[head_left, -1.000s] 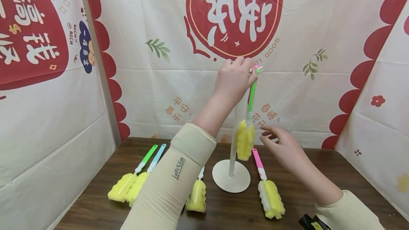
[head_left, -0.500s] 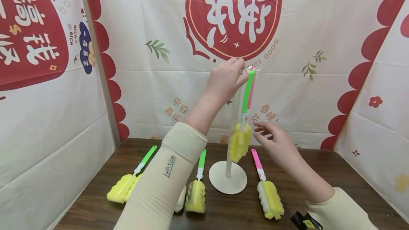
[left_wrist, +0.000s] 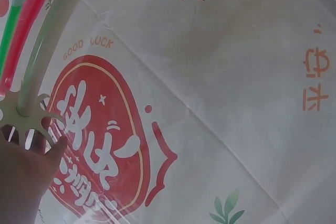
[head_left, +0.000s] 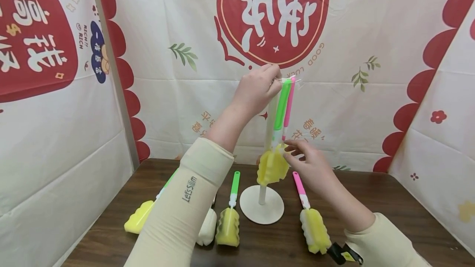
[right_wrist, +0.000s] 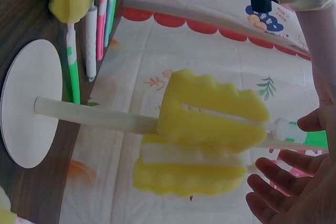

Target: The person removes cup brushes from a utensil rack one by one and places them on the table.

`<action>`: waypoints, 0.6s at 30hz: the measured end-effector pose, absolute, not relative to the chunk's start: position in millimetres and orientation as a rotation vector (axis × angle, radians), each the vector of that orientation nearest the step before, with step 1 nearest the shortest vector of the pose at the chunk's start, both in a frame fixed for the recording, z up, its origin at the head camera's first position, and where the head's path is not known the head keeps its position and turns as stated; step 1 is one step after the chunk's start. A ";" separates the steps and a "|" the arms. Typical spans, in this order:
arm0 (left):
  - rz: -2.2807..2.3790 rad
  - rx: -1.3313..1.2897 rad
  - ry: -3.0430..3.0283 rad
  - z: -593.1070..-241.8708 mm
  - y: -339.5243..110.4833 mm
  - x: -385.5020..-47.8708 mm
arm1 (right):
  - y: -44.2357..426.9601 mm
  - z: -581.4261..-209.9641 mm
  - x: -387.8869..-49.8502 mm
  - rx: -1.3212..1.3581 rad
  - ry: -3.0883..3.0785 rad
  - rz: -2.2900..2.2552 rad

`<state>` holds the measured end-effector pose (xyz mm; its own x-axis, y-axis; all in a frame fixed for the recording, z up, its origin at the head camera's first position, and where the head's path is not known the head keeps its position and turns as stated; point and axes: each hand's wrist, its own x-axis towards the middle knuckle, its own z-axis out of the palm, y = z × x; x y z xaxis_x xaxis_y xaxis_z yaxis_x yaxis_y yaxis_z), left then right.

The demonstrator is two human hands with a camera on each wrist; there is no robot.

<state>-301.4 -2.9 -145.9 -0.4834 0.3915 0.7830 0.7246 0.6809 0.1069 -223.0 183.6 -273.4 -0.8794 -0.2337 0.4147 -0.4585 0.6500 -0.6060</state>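
Note:
A white stand (head_left: 261, 211) with a round base and a hooked top (left_wrist: 23, 116) stands on the table. Two sponge cleaning brushes hang from it: one with a green handle (head_left: 283, 104), the other with a pink handle (head_left: 290, 104) just behind. Their yellow sponge heads (right_wrist: 210, 114) point down and overlap beside the pole. At the top, my left hand (head_left: 257, 87) grips the hooked piece with curled fingers. My right hand (head_left: 309, 164) is beside the sponge heads, its fingers loosely bent and spread, holding nothing; whether the fingertips touch a brush I cannot tell.
A green-handled brush (head_left: 228, 228) lies left of the base, beside a white sponge head (head_left: 207, 228). Farther left is another yellow brush (head_left: 139, 217), partly behind my sleeve. A pink-handled brush (head_left: 313, 230) lies right of the base. Printed cloth hangs around the dark wooden table.
My left hand has moved left with the stand's top, and the hanging brushes have swung left, the green one now in front and left of the pink. My right hand has come closer to them.

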 end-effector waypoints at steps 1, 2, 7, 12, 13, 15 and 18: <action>-0.572 -0.858 -2.123 -145.8 -3.6 -301.5 | 181.9 -273.6 -222.7 0.550 -2.576 1.072; -0.590 -0.856 -2.133 -145.7 -4.0 -301.7 | 180.3 -273.9 -222.5 0.549 -2.578 1.081; -0.659 -0.822 -2.173 -147.1 -5.0 -301.6 | 172.5 -278.4 -223.1 0.546 -2.579 1.119; -0.645 -0.772 -2.151 -151.1 -0.5 -303.2 | 166.2 -283.8 -225.8 0.546 -2.582 1.121; -0.644 -0.762 -2.142 -151.9 0.5 -303.5 | 165.2 -284.7 -226.3 0.544 -2.582 1.120; -0.648 -0.742 -2.129 -153.3 2.2 -303.8 | 163.5 -286.4 -227.0 0.532 -2.585 1.125; -0.658 -0.725 -2.117 -154.8 3.9 -304.6 | 161.2 -288.4 -228.1 0.512 -2.584 1.131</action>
<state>-304.6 3.9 -154.8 -0.5266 0.2728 0.8052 0.6813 0.7019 0.2078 -228.1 161.2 -288.4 -0.8997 -0.2088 0.3832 -0.4232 0.6321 -0.6491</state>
